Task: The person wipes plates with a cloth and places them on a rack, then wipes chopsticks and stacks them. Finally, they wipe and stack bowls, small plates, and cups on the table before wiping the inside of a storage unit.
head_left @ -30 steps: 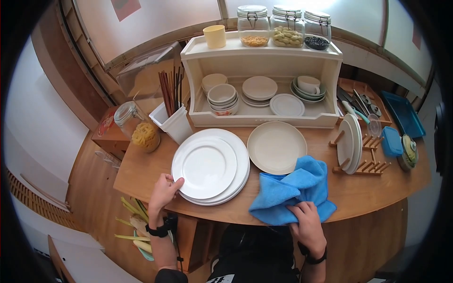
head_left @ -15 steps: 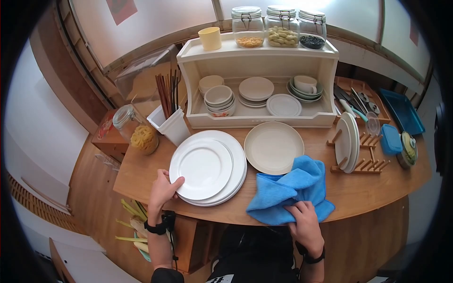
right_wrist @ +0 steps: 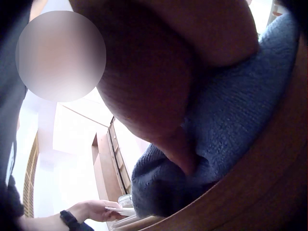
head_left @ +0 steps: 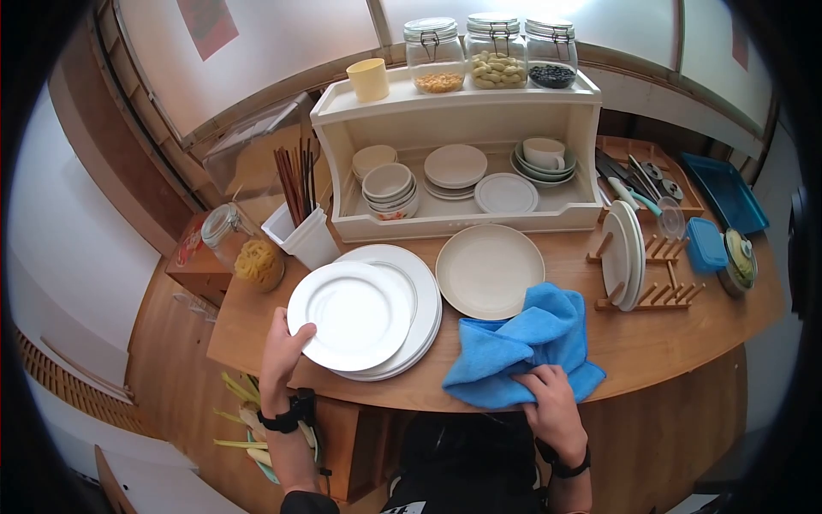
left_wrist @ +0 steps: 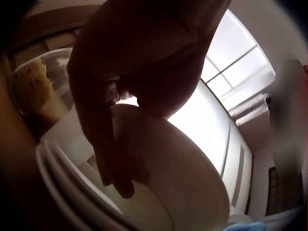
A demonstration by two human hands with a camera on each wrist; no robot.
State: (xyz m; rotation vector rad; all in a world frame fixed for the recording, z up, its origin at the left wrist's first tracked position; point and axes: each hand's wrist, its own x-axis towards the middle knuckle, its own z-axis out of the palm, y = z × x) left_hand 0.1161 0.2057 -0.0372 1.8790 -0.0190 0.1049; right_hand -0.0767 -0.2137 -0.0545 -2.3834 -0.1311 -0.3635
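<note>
My left hand (head_left: 281, 353) grips the left rim of a small white plate (head_left: 353, 313), thumb on top and fingers underneath. The plate is raised and tilted above a stack of larger white plates (head_left: 423, 295); in the left wrist view its underside (left_wrist: 187, 168) shows over the stacked rims. At the table's front edge my right hand (head_left: 555, 415) holds a fold of a crumpled blue cloth (head_left: 505, 347), fingers curled into it. Behind the cloth lies a beige plate (head_left: 490, 270), which the cloth slightly overlaps.
A white shelf (head_left: 462, 224) with bowls and plates stands at the back, glass jars (head_left: 497, 64) on top. On the left are a chopstick holder (head_left: 308, 242) and a pasta jar (head_left: 257, 261). Wooden plate rack (head_left: 659, 297), blue box (head_left: 705, 246) and blue tray (head_left: 728, 195) stand right.
My left hand has lifted the small white plate off the stack and drawn it leftward. The right hand stays at the cloth. The head view has shifted slightly.
</note>
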